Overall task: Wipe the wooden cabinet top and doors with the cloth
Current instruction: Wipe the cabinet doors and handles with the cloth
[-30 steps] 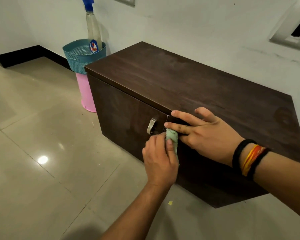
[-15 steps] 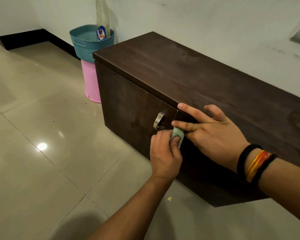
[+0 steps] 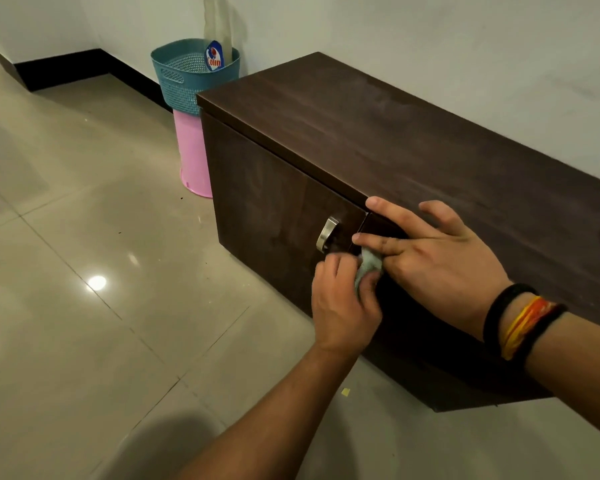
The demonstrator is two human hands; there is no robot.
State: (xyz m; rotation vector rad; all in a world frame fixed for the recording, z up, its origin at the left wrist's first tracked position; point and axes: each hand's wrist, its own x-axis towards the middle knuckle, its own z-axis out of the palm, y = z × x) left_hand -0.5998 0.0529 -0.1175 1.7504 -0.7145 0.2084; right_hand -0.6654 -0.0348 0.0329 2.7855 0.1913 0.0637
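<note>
A low dark wooden cabinet stands against the white wall. Its left door carries a silver handle. My left hand is closed on a small pale green cloth, pressed against the door front just below and right of the handle. My right hand rests with fingers spread on the cabinet's front top edge, its index and middle fingers lying over the seam between the doors and touching the cloth. The right door is mostly hidden behind my hands.
A teal perforated basket sits on a pink bin left of the cabinet, with a spray bottle standing in it. Glossy beige floor tiles spread to the left. A small yellow scrap lies on the floor.
The view has shifted, so the cabinet sits further right in frame. My left hand with the cloth stays by the handle and has rubbed slightly. My right hand keeps its place on the edge.
</note>
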